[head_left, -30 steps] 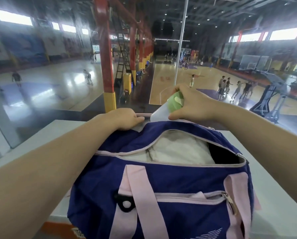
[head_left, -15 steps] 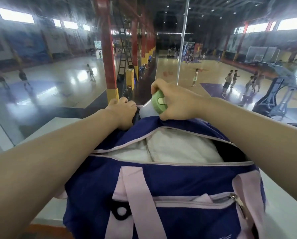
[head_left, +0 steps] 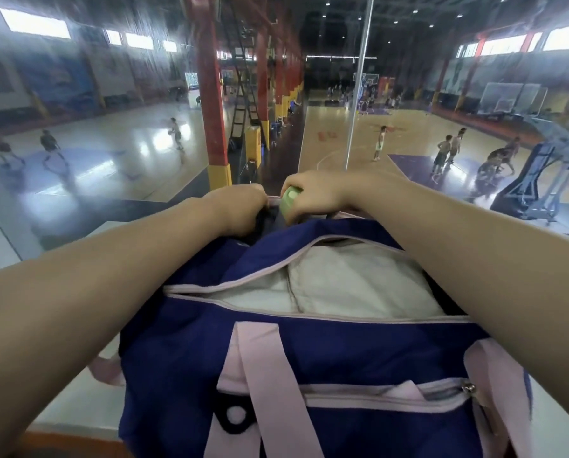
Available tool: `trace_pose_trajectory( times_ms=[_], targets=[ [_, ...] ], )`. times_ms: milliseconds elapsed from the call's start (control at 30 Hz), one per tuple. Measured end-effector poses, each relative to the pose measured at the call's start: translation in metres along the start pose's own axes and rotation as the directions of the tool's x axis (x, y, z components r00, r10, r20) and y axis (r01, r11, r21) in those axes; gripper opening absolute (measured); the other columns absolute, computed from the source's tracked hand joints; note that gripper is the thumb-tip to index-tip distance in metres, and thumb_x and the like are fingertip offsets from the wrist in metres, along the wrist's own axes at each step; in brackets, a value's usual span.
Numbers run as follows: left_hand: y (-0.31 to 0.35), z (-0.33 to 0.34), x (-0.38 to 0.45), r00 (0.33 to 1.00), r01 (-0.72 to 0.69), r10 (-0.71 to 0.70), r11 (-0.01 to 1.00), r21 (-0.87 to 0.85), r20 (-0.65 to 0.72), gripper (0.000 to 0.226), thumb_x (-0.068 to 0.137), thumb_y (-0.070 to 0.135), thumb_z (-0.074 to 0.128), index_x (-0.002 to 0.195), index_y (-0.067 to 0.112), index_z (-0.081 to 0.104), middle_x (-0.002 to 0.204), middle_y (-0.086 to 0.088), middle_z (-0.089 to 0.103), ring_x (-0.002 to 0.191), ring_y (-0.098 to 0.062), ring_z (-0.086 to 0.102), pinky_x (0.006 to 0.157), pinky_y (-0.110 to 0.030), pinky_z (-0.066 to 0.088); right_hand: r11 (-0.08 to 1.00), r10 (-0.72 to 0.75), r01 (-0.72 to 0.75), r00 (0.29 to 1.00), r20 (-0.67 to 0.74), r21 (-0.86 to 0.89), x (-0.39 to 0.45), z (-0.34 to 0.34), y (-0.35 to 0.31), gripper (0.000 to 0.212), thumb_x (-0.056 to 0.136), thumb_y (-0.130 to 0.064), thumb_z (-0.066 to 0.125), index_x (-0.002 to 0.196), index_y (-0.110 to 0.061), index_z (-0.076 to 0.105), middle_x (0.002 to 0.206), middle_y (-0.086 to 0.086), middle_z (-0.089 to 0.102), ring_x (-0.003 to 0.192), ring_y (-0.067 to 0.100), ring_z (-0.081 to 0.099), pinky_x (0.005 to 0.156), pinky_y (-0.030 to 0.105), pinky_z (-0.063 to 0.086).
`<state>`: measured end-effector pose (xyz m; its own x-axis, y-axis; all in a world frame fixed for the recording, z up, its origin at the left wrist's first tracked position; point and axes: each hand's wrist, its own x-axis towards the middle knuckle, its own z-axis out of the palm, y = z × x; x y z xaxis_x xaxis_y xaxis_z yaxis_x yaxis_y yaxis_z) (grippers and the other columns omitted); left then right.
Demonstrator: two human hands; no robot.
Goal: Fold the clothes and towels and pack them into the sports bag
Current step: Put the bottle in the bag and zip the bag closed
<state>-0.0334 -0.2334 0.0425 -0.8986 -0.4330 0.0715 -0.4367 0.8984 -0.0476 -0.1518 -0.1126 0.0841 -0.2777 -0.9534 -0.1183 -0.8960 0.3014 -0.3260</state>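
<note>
Since the earlier frames the bottle [head_left: 289, 201] went lower: before, its white body stood above the far side of the bag, now only the green cap shows, and the rest is hidden behind the bag's far edge. Right hand [head_left: 313, 193] grips the cap with fingers curled round it. Left hand [head_left: 240, 208] is just beside it, closed on the far rim of the sports bag [head_left: 326, 352] near a pink trim; what exactly it pinches cannot be told. Both hands are close together, almost touching, at the far side of the bag. Bag is navy w/ pink straps and sits on a white ledge [head_left: 75, 388]; bare ledge shows at its left, and only a narrow strip at its right. Behind the ledge is a glass pane, and far below a sports hall w/ courts and players [head_left: 448, 150]. Top zip of the bag is open, the opening runs across the bag between the two forearms. Inside lies a white folded cloth [head_left: 349, 285], it fills most of the opening; a dark gap stays at the right end. Front pocket zip [head_left: 467, 388] is pulled to the right end, the pocket slightly open, its content not clear.
</note>
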Motion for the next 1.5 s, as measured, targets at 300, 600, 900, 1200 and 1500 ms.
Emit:
trace_pose_trajectory(
  times_ms=[300, 600, 900, 1200, 1500],
  targets=[
    [-0.003, -0.002, 0.005, 0.959, 0.049, -0.087, 0.988, -0.146, -0.268, 0.03, 0.085, 0.001, 0.058, 0.103, 0.017, 0.076, 0.106, -0.007, 0.072, 0.097, -0.028, 0.064, 0.085, -0.034, 0.047, 0.993, 0.112, -0.114, 0.99, 0.083, 0.017, 0.009, 0.005, -0.018, 0.058, 0.077, -0.053, 0.067, 0.121, -0.02, 0.047, 0.112, 0.005, 0.052, 0.098, 0.027, 0.06, 0.074, 0.038, 0.058],
    [0.001, -0.015, 0.018, 0.888, 0.102, -0.24, 0.934, -0.341, -0.392, 0.031, 0.088, 0.006, 0.054, 0.095, 0.024, 0.078, 0.107, -0.002, 0.072, 0.1, -0.025, 0.064, 0.094, -0.036, 0.048, 0.99, 0.14, -0.142, 0.91, 0.389, -0.024, 0.014, 0.012, -0.033, 0.052, 0.087, -0.053, 0.062, 0.119, -0.014, 0.05, 0.109, 0.001, 0.06, 0.09, 0.012, 0.058, 0.066, 0.026, 0.048],
    [-0.009, -0.032, 0.013, 0.87, 0.071, -0.241, 0.925, -0.374, -0.431, 0.039, 0.089, 0.001, 0.047, 0.097, 0.023, 0.078, 0.113, -0.002, 0.07, 0.106, -0.025, 0.062, 0.094, -0.031, 0.045, 0.938, -0.192, 0.24, 0.961, 0.201, -0.252, -0.018, 0.008, -0.021, 0.04, 0.091, -0.039, 0.061, 0.126, -0.028, 0.044, 0.117, 0.0, 0.053, 0.1, 0.02, 0.05, 0.083, 0.032, 0.036],
    [-0.015, -0.022, 0.003, 0.929, 0.008, -0.186, 0.874, -0.486, -0.319, 0.04, 0.093, 0.001, 0.044, 0.099, 0.023, 0.076, 0.113, -0.001, 0.07, 0.108, -0.019, 0.06, 0.097, -0.028, 0.044, 0.934, -0.204, 0.213, 0.977, 0.06, -0.289, 0.0, 0.04, -0.031, 0.052, 0.094, -0.037, 0.058, 0.137, -0.014, 0.039, 0.127, 0.013, 0.058, 0.107, 0.027, 0.055, 0.082, 0.032, 0.039],
    [-0.041, -0.031, -0.054, 0.977, 0.054, -0.175, 0.747, -0.662, -0.118, 0.026, 0.092, 0.007, 0.051, 0.108, 0.022, 0.066, 0.109, 0.004, 0.067, 0.102, -0.009, 0.06, 0.078, -0.019, 0.044, 0.982, -0.084, 0.09, 0.995, 0.045, -0.168, 0.0, 0.03, -0.012, 0.089, 0.083, -0.044, 0.068, 0.154, -0.017, 0.02, 0.156, 0.008, 0.034, 0.139, 0.025, 0.037, 0.113, 0.041, 0.031]
  ],
)
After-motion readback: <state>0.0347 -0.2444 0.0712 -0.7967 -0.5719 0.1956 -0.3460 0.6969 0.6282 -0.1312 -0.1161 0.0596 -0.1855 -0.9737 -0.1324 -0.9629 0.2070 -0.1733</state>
